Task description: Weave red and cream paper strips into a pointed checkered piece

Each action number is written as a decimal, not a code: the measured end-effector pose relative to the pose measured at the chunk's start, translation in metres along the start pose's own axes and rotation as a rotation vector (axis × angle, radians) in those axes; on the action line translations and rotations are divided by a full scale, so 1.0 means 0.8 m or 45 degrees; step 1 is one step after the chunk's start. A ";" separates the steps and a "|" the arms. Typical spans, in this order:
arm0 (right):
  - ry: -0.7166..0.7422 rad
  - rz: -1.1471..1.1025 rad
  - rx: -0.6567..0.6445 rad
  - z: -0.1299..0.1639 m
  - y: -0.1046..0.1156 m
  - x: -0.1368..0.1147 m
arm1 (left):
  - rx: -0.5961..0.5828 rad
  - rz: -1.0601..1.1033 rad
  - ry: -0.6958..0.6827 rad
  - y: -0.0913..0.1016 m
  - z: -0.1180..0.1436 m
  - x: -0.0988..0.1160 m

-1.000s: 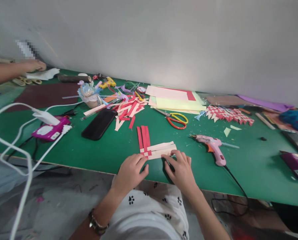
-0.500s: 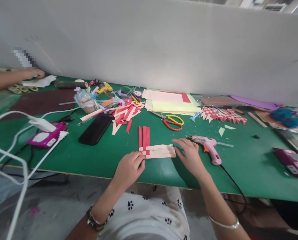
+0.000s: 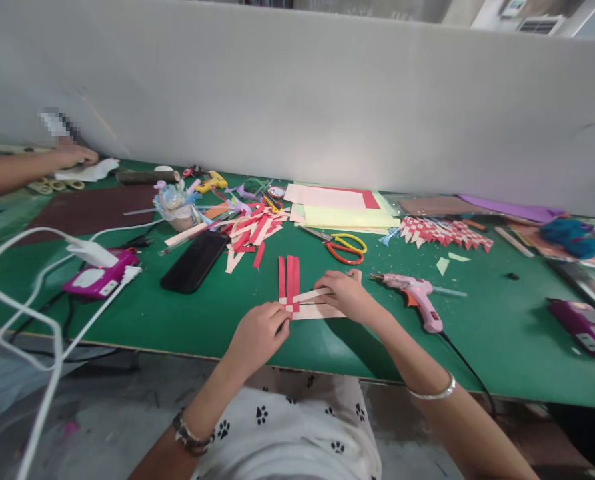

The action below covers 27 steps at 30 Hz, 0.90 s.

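My left hand (image 3: 260,331) pinches the corner of the woven paper strips (image 3: 302,300) on the green table (image 3: 187,313), while my right hand (image 3: 344,293) grips their cream ends.

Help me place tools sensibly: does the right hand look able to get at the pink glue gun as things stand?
Probably yes. The right hand rests on the woven paper strips, and the pink glue gun lies just to its right on bare green table, nothing between them.
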State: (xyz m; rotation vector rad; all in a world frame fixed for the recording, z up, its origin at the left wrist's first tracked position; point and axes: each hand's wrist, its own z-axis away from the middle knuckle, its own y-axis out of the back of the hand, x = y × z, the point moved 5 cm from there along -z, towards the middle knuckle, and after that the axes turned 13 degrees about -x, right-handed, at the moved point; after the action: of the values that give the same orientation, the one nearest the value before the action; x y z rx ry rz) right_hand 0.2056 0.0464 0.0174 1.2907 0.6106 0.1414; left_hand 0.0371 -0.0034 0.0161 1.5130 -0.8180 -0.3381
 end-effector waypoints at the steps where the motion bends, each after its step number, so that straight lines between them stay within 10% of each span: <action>1: -0.004 0.008 0.006 0.000 0.004 -0.001 | -0.017 -0.005 -0.003 0.001 -0.001 0.000; 17: -0.038 0.157 0.003 -0.001 0.042 -0.031 | -0.296 -0.073 0.212 0.025 -0.094 0.003; 27: -0.194 -0.075 0.202 0.034 0.037 0.013 | -0.239 0.044 0.401 0.023 -0.068 -0.030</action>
State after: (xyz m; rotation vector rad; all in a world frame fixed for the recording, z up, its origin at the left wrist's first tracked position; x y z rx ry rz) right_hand 0.2347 0.0358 0.0449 1.4210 0.5368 -0.0550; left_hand 0.0510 0.0541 0.0350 1.3317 -0.5463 -0.1404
